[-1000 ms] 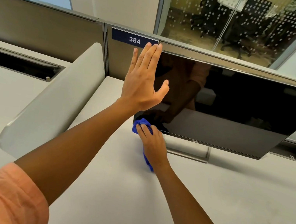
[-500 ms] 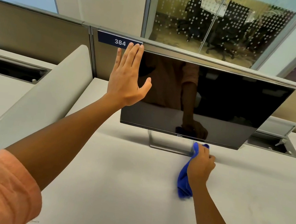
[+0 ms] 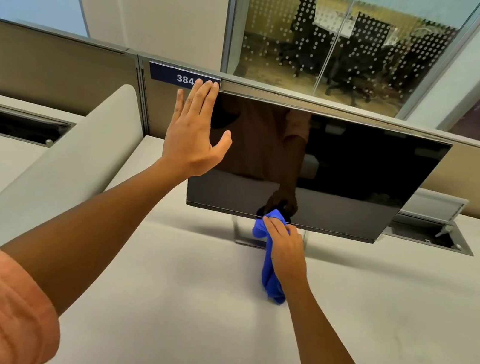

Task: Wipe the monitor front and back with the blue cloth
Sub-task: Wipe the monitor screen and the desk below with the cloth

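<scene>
Office desk (image 3: 210,319) with a dark monitor (image 3: 344,173) being wiped.
Blue cloth (image 3: 270,268) is clenched in the right hand (image 3: 287,252) at the bottom bezel; the left hand (image 3: 190,139) is spread flat against the upper-left corner.

Your desk (image 3: 210,319) lies bare from its near edge to the monitor (image 3: 344,173). At the far edge, the partition (image 3: 61,71) stands just behind the screen. The curved divider (image 3: 56,165) walls the left edge. An open cable hatch (image 3: 431,235) sits at the far right corner.

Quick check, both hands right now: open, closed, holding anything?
Left hand: open, fingers spread flat at the monitor's upper left corner.
Right hand: closed on the blue cloth, at the screen's bottom edge.
</scene>
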Demonstrator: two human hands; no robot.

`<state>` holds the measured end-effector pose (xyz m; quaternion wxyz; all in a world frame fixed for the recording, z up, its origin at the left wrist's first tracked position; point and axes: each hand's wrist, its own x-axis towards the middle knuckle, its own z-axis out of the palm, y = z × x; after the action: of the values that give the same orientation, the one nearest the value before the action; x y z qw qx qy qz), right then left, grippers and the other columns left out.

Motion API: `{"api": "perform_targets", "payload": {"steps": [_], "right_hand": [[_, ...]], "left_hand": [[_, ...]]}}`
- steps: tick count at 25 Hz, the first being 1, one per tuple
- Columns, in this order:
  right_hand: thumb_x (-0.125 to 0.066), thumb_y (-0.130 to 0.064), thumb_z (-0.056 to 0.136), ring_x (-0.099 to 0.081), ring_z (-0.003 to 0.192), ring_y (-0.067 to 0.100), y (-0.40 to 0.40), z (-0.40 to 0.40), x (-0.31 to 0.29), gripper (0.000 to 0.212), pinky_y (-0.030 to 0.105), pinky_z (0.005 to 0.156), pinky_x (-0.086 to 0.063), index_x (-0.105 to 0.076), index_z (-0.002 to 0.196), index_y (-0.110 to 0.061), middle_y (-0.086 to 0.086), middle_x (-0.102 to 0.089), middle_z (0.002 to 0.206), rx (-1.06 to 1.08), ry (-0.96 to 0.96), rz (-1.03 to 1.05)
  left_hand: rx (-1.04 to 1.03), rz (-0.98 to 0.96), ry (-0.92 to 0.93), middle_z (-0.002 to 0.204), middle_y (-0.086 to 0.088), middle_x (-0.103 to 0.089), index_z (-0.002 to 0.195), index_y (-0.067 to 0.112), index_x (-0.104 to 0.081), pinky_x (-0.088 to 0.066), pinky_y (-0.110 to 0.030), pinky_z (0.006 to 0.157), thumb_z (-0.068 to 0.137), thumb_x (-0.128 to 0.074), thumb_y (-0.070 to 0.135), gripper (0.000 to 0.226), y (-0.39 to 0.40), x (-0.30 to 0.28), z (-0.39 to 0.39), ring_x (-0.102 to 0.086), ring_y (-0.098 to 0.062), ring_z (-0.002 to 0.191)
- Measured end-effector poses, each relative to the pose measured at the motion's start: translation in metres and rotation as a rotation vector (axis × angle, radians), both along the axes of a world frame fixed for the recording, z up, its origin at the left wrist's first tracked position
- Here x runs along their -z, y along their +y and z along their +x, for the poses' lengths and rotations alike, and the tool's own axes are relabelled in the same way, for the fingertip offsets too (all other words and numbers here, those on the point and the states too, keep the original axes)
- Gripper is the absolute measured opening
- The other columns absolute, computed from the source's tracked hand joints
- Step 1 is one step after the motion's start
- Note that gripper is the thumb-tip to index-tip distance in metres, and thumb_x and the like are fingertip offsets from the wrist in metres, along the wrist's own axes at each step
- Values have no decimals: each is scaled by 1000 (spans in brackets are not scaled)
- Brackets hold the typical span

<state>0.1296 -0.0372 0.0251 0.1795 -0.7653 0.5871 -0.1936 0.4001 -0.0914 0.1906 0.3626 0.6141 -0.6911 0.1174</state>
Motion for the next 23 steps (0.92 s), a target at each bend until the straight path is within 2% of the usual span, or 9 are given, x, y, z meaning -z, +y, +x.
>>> {"api": "perform_targets", "payload": {"steps": [2, 4, 5, 7, 8, 10, 14, 17, 23], "right_hand": [[-47, -40, 98, -53, 117, 24, -10, -24, -11, 40, 42, 103, -39, -52, 135, -24, 1, -58, 128, 332, -257, 268], [-64, -44, 87, -61, 83, 30, -22, -56, -30, 46, 46, 77, -45, -57, 113, -8, 13, -63, 96, 775, -428, 596], [-67, -39, 85, -62, 77, 32, -23, -76, -28, 41, 44, 70, -45, -57, 103, -4, 14, -63, 86, 899, -466, 570], [-57, -25, 95, -66, 90, 35, -17, -109, -14, 25, 42, 75, -49, -61, 105, -3, 13, -65, 89, 1063, -514, 126], [-51, -20, 100, -65, 101, 35, -10, -120, -9, 25, 41, 85, -51, -61, 116, -5, 15, -67, 101, 1089, -548, -82], [-47, -17, 103, -62, 109, 32, -11, -124, -5, 29, 38, 94, -48, -58, 127, -6, 16, -65, 117, 1058, -550, -241], [-51, -18, 101, -58, 117, 30, -31, -93, -2, 32, 40, 101, -47, -54, 131, -6, 16, -61, 125, 1035, -673, -202], [-61, -12, 95, -50, 129, 27, -26, -65, 9, 52, 35, 108, -41, -42, 143, -6, 14, -48, 142, 938, -786, -224], [-58, -3, 95, -50, 129, 30, -19, -9, 23, 55, 35, 105, -43, -38, 147, -8, 16, -44, 144, 907, -777, -196]], "left_hand": [[9, 1, -1, 164, -4, -20, 157, 13, -17, -1, -45, 125, 91, -42, 53, 81, 0, 0, 1, -6, -20, 153], [10, -3, 0, 164, -4, -19, 157, 14, -17, -1, -45, 125, 91, -43, 52, 81, -1, 1, 1, -6, -20, 153], [9, -3, 5, 164, -4, -19, 158, 14, -17, -1, -45, 125, 91, -43, 52, 81, -2, 1, 0, -5, -20, 153], [8, -7, 18, 164, -3, -19, 157, 15, -17, -1, -45, 125, 91, -44, 52, 81, -3, 2, -1, -5, -20, 153], [4, -11, 22, 164, -3, -19, 157, 15, -17, -1, -44, 125, 91, -44, 52, 81, -4, 3, -2, -5, -20, 153], [0, -15, 24, 164, -3, -19, 157, 16, -16, -1, -44, 125, 91, -45, 51, 80, -5, 4, -3, -5, -20, 153], [12, -14, 19, 164, -3, -18, 157, 15, -15, -2, -46, 125, 91, -44, 51, 81, -7, 5, -2, -3, -20, 154], [17, -17, 22, 164, -4, -17, 157, 14, -16, -2, -46, 125, 91, -44, 51, 81, -5, 4, -3, -3, -21, 154], [19, -18, 30, 164, -5, -18, 157, 12, -17, -4, -47, 124, 91, -45, 50, 81, -4, 4, -3, -3, -22, 154]]}}
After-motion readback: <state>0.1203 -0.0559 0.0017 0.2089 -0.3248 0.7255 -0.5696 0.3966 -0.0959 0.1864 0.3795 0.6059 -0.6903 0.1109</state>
